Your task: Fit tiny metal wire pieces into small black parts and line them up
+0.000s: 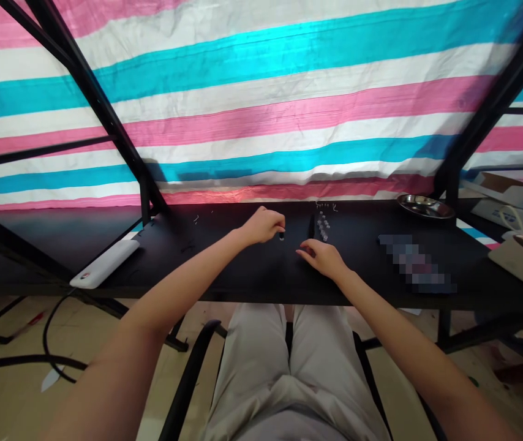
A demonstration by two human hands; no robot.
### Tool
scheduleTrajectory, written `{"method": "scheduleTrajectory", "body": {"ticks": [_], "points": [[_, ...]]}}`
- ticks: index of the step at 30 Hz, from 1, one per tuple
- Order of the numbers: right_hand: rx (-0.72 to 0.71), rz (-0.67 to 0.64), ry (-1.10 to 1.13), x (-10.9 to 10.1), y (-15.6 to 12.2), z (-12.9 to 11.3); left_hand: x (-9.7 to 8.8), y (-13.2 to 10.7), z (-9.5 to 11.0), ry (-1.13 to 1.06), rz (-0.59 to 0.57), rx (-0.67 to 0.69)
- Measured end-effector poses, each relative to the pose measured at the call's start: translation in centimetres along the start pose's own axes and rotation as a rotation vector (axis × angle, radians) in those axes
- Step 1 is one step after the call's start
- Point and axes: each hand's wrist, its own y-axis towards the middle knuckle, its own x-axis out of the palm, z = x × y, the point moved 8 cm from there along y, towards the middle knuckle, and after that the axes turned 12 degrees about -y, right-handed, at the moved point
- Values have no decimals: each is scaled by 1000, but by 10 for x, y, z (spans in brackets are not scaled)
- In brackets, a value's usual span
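My left hand [264, 225] hovers over the black table [225, 263] with its fingers curled in a pinch on a small dark piece [282, 236] that touches the tabletop. My right hand [322, 257] rests on the table just to its right, fingers bent and close together, fingertips pointing left; I cannot make out anything in it. Just beyond the right hand lies a narrow dark strip [312, 225] beside a row of several small clear parts [323, 226].
A metal bowl [425, 206] sits at the table's back right. A white flat device [105, 263] lies at the left edge. Black frame struts [100, 104] rise on both sides before a striped tarp. Boxes stand at far right, cables on the floor.
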Motion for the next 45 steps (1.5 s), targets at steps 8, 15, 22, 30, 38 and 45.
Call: {"method": "scheduleTrajectory", "body": {"ticks": [8, 15, 22, 30, 38, 45], "points": [[36, 35, 24, -7, 0, 2, -29, -25, -109, 106, 23, -415], [71, 80, 71, -12, -1, 7, -32, -42, -138, 175, 15, -506], [90, 102, 74, -16, -1, 9, -32, -48, -152, 135, 6, -571], [105, 98, 57, -17, -2, 10, -31, -47, -148, 126, -22, -552], [115, 98, 71, -17, -1, 12, -24, -43, -157, 75, -25, -596], [119, 128, 81, -20, -2, 13, -15, -40, -165, -24, -53, -617]]}}
